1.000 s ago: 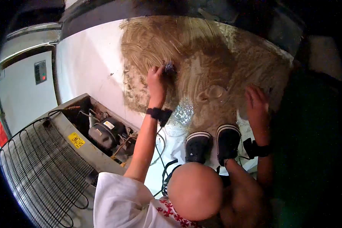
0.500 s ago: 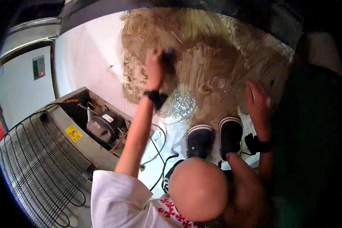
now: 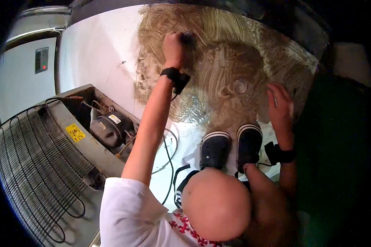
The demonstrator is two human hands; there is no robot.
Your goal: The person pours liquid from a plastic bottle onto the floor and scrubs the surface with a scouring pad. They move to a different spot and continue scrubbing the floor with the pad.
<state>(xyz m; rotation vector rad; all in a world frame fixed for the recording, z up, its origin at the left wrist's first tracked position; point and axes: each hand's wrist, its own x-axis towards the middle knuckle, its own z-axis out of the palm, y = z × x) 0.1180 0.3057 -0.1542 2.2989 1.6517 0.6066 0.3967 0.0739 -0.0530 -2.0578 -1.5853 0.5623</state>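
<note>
My left hand [image 3: 175, 50] is closed around a dark, rough-looking scrubber [image 3: 188, 38], whose exact kind is hard to make out. It presses on the wet floor [image 3: 218, 61], which is smeared with brown dirt and streaked with curved scrub marks. On the right, my right hand [image 3: 280, 107] hangs above the dirty floor near my knee, fingers loosely stretched and nothing in them. A small round clear disc or lid [image 3: 240, 86] lies in the dirt between the hands. Black bands with small modules sit on both wrists.
To the left lies a fridge with its black condenser coil [image 3: 33, 173] and compressor [image 3: 109, 129] exposed. A black cable [image 3: 169, 164] loops over the pale floor near my dark shoes [image 3: 215, 149]. A white panel [image 3: 29, 70] with a small control box stands at the back left.
My left hand has moved forward, away from me, over the dirty floor with the scrubber. My right hand has barely moved. The view has shifted slightly.
</note>
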